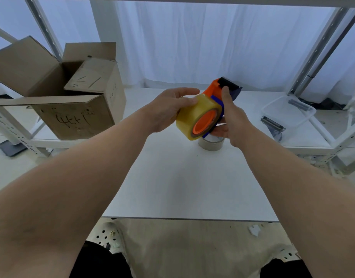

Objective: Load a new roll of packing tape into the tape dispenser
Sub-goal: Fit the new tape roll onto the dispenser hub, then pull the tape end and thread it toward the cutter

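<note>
Head view: my left hand (168,112) wraps its fingers (189,102) around the yellow tape roll (192,117), which sits on the orange dispenser (213,89) hub. My right hand (233,123) grips the dispenser above the worktop (182,177). The handwriting on the cardboard box (76,117) is unreadable.

Box (72,117) left of table (182,187); tub (289,113) right of it; spare roll (211,145) on table, mid-far.

Yellowish tape roll (189,117), orange/blue/black dispenser (212,88), white table (182,177), brown box (96,109) w/ black scribbles
</note>
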Demonstrator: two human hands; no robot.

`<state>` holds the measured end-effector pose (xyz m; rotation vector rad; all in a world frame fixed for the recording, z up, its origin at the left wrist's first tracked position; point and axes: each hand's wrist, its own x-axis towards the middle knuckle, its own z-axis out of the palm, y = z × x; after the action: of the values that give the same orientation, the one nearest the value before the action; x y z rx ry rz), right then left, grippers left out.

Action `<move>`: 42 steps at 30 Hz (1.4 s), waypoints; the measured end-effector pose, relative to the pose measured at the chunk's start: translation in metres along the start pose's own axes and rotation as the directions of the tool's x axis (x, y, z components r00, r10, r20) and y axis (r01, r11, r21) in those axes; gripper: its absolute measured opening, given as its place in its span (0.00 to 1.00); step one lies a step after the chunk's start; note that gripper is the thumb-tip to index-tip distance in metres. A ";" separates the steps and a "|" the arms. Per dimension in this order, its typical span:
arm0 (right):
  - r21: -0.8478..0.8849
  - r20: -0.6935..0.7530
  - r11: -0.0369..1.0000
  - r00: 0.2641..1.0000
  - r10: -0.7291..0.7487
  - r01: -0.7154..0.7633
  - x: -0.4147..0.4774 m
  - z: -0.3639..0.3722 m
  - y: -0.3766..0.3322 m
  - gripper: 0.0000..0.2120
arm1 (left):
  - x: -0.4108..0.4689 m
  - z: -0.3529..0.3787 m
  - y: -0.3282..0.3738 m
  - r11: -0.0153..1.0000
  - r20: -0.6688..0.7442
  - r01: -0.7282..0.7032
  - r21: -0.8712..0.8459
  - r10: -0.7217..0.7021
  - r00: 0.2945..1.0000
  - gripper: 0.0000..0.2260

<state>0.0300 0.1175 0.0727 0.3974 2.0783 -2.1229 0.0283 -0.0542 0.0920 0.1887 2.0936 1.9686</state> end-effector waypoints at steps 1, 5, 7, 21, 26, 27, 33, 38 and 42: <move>0.001 0.030 1.000 1.000 -0.008 0.008 0.000 -0.002 0.000 0.25 | 0.000 0.000 0.000 1.000 0.006 -0.003 -0.017 0.003 1.000 0.14; 0.050 0.102 0.997 0.993 -0.058 0.053 0.002 -0.005 -0.003 0.16 | 0.000 0.004 0.001 0.999 -0.038 -0.020 -0.044 0.019 0.999 0.13; 0.056 0.096 0.996 0.993 -0.072 0.067 0.001 -0.004 -0.004 0.18 | 0.003 0.007 0.001 0.999 -0.075 -0.014 -0.043 0.011 0.997 0.12; -0.110 0.003 0.972 0.978 -0.209 0.208 0.005 0.008 0.001 0.11 | 0.010 0.009 -0.006 0.997 -0.183 0.026 0.070 -0.012 0.983 0.14; -0.086 -0.115 0.993 0.990 -0.088 0.078 0.007 -0.002 0.002 0.11 | 0.006 0.006 -0.002 1.000 -0.117 -0.014 0.009 0.015 0.993 0.11; -0.072 -0.113 0.995 0.990 -0.081 0.073 0.007 -0.004 0.001 0.11 | 0.006 0.006 -0.002 1.000 -0.112 -0.016 -0.001 0.015 0.994 0.11; -0.068 0.152 0.995 0.987 -0.057 0.068 -0.001 0.006 0.001 0.24 | 0.014 0.013 -0.006 0.998 -0.274 0.003 0.060 0.014 0.962 0.15; -0.035 0.126 0.994 0.988 -0.094 0.099 0.000 0.001 0.000 0.27 | 0.005 0.012 -0.005 0.997 -0.112 -0.042 0.067 0.049 0.992 0.19; 0.076 0.066 0.996 0.997 -0.044 0.039 -0.002 0.000 -0.006 0.21 | 0.000 0.023 0.004 0.929 -0.060 -0.159 0.335 0.189 0.980 0.19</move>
<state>0.0300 0.1175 0.0791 0.2893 1.9927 -2.2108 0.0344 -0.0323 0.0952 0.3665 2.5379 1.7306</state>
